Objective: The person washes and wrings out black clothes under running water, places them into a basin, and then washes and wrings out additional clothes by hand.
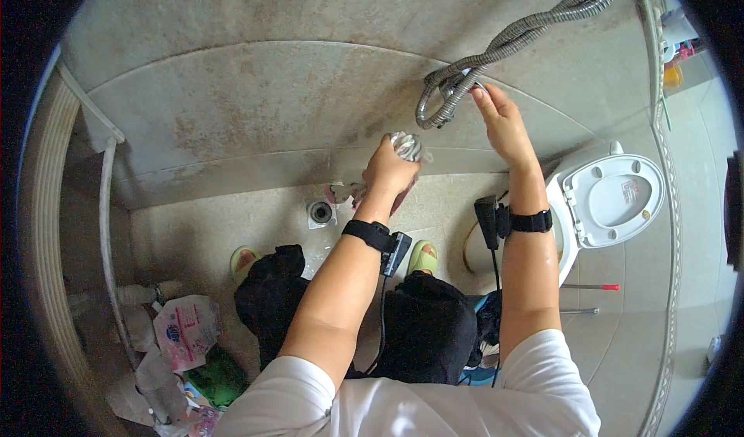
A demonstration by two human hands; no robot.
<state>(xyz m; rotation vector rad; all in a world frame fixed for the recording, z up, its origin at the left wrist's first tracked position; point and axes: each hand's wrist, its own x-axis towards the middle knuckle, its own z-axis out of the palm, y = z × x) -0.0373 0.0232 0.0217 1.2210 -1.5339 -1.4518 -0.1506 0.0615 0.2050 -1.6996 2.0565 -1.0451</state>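
Observation:
My left hand [390, 166] is closed round a bunched, wet-looking mop head or cloth [406, 147] with pale strands at its top and some dark red material below. Up and to the right, my right hand [500, 119] pinches a thin metal piece at the lower end of the looped metal shower hose [511, 40]. The hose hangs in twisted coils against the tiled wall. Each wrist wears a black strap with a small device.
A floor drain [319, 212] lies below my left hand. On the right stands a toilet [616, 197] with its lid raised. Plastic bags and a pink package [186, 331] are at the lower left. A pipe [108, 228] runs along the left side.

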